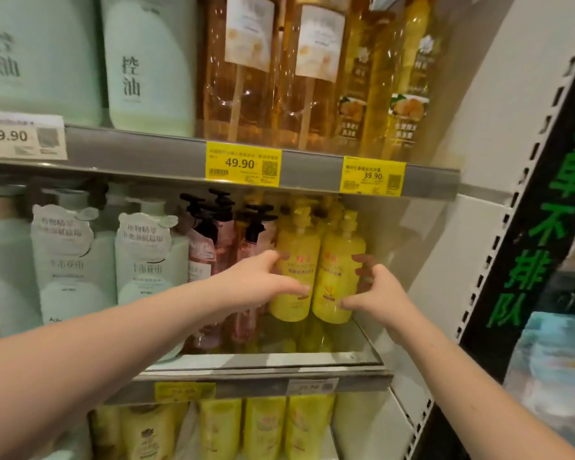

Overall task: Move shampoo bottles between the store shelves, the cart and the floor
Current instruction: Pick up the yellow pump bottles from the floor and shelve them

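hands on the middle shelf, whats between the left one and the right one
In the head view, two yellow pump bottles stand side by side between the left hand and the right hand, both hands open at their outer sides.

Metal store shelving (180,151), white wall (512,94)

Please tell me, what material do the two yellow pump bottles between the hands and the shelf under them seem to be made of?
The two yellow pump bottles look like opaque, glossy plastic: smooth rounded bodies with soft highlights and matching yellow pump heads. The shelf under them looks like metal with a polished or mirror-like top, since it reflects the bottles; I cannot say which metal. Its front rail is grey with a dull sheen.
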`<state>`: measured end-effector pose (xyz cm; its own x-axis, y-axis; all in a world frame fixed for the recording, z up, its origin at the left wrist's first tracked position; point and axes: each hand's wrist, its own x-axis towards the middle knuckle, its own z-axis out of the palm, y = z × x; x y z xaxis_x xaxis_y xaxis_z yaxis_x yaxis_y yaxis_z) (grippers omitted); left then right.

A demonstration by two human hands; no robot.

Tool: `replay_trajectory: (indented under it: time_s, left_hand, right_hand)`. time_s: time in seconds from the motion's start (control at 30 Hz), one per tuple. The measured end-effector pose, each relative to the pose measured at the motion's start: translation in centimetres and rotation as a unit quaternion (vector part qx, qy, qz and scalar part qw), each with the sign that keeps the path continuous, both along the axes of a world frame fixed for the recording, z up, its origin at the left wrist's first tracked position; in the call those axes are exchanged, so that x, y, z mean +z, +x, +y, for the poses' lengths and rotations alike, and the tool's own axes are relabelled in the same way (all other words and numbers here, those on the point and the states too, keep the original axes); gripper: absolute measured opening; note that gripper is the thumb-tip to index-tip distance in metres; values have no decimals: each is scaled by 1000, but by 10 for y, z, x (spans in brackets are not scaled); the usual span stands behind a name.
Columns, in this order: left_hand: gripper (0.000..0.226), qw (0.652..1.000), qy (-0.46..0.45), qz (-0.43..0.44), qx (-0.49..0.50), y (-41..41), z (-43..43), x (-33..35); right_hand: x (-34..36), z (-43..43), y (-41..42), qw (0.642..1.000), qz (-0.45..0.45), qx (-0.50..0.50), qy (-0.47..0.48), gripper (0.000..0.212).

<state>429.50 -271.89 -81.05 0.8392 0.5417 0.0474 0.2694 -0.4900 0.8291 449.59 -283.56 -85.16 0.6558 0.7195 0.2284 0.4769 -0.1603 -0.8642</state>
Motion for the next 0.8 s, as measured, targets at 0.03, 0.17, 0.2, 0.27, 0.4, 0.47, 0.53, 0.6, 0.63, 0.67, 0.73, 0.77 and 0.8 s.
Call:
replay_trajectory:
  time_s: [0.03, 0.17, 0.2, 0.27, 0.4, 0.47, 0.53, 0.6, 0.63, 0.67, 0.73, 0.77, 0.8]
  left_hand:
    - [81, 999, 37, 12, 11, 8, 0, 2]
    - [56, 969, 214, 110, 56, 43, -1, 12]
    - [47, 958, 246, 130, 67, 51, -2, 15]
    - [38, 944, 280, 140, 103, 71, -2, 18]
    - [37, 922, 301, 155, 187, 106, 9, 14]
    - [57, 929, 276, 140, 201, 113, 16, 9]
    - [57, 933, 276, 132, 192, 116, 19, 6]
    - [49, 937, 271, 126, 178, 119, 24, 3]
    - [48, 940, 268, 123, 170, 120, 26, 2]
    - [46, 943, 262, 118, 164, 121, 27, 1]
    - [43, 949, 258, 104, 151, 122, 29, 2]
    - [44, 951, 256, 98, 145, 122, 29, 2]
    - [45, 953, 251, 94, 140, 121, 29, 3]
  right_hand:
    - [0, 5, 7, 1000, -7, -7, 4, 100]
    - [1, 19, 34, 998, 28, -44, 40, 105]
    - [2, 24, 41, 997, 47, -51, 44, 109]
    - [1, 36, 50, 995, 68, -64, 37, 128]
    - [5, 52, 59, 995, 60, -80, 9, 127]
    - [4, 59, 64, 995, 63, -69, 29, 113]
    - [0, 65, 67, 995, 62, -59, 52, 105]
    - [-5, 69, 68, 993, 71, -60, 71, 101]
    - [-6, 70, 68, 993, 73, -58, 75, 99]
    - [-7, 70, 68, 993, 71, -56, 74, 98]
    - [-8, 69, 70, 994, 66, -54, 74, 99]
    - [-9, 69, 69, 994, 63, -54, 76, 100]
    - [-10, 69, 69, 994, 59, -58, 77, 102]
